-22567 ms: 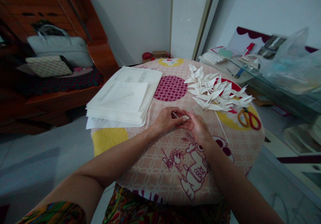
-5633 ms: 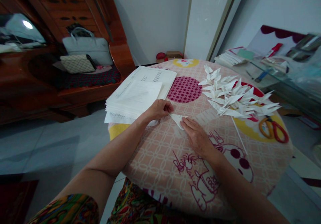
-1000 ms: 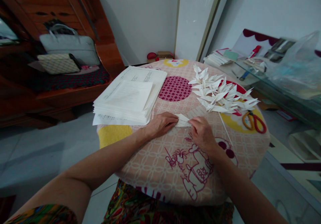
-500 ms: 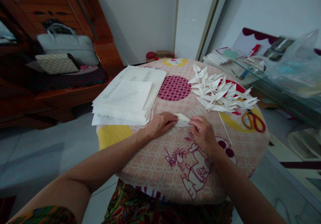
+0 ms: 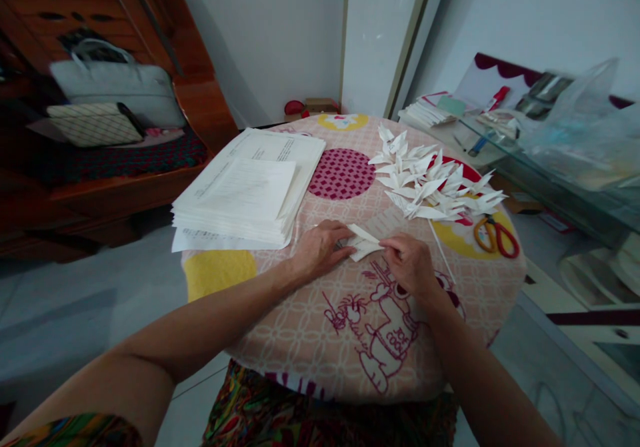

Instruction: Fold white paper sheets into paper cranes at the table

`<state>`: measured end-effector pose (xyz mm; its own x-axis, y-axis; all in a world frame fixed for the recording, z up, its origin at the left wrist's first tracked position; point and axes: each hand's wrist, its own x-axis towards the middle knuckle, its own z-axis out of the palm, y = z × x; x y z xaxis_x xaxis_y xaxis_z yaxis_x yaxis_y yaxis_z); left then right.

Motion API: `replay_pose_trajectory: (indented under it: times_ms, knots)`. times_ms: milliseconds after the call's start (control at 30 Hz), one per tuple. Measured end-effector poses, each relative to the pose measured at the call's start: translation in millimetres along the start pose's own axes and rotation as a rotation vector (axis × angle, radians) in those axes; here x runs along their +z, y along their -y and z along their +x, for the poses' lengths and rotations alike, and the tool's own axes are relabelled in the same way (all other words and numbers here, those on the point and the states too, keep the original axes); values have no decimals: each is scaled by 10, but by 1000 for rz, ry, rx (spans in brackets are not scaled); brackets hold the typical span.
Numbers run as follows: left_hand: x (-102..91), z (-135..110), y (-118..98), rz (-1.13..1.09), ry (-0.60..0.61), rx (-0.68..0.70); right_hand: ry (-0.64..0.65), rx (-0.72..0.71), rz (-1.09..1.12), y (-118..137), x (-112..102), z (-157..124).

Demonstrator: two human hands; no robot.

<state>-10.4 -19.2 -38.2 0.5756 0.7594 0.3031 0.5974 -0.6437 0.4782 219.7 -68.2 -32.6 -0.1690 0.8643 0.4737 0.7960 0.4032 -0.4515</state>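
Note:
A small folded piece of paper (image 5: 365, 241) is held between my two hands, low over the cloth-covered round table. My left hand (image 5: 323, 250) grips its left end between thumb and fingers. With its fingers curled, my right hand (image 5: 409, 258) pinches the paper's right tip. Just behind lies a flat printed paper strip (image 5: 387, 220). Folded white paper cranes (image 5: 425, 177) are heaped beyond my right hand. To the left of my left hand sits a thick stack of printed sheets (image 5: 240, 193), with a smaller sheet on top.
Scissors with orange-red handles (image 5: 496, 237) and a thin white stick (image 5: 443, 250) lie on the patterned tablecloth (image 5: 300, 327) at the right. A glass shelf (image 5: 530, 167) with a plastic bag (image 5: 575, 127) stands beyond. Bags (image 5: 120, 93) rest on a wooden bench at the left.
The folded paper has been tilted and spread a little between my hands, showing more of its lower face. My view has shifted slightly to the right.

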Motion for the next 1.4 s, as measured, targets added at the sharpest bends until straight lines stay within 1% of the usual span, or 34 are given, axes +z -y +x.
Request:
replay_pose_trajectory:
  times_ms: [67,167,367,467,600,800,1000,1100,1267,1400]
  knots:
    - [-1,-7,-1,31,18,12,-19,78,35,-39,-35,5]
    - [-17,-1,-24,83,53,19,1,185,81,-62,-81,15]
    - [-52,44,-87,195,138,29,83,292,54,-45,-134,45]
    - [-43,51,-93,245,168,26,143,295,65,-48,-152,56]
    - [-19,46,-82,277,172,34,220,276,48,-44,-123,63]
    - [-13,48,-68,279,170,44,227,346,-33,-77,-73,76]
    - [-11,60,-55,284,189,48,175,337,88,-87,-148,88]
    - [3,57,-43,277,175,55,199,320,112,-76,-159,91]
    - [2,37,-48,298,165,64,251,315,18,-66,-121,86]
    - [-48,65,-97,362,199,98,272,329,-25,-50,-104,88]
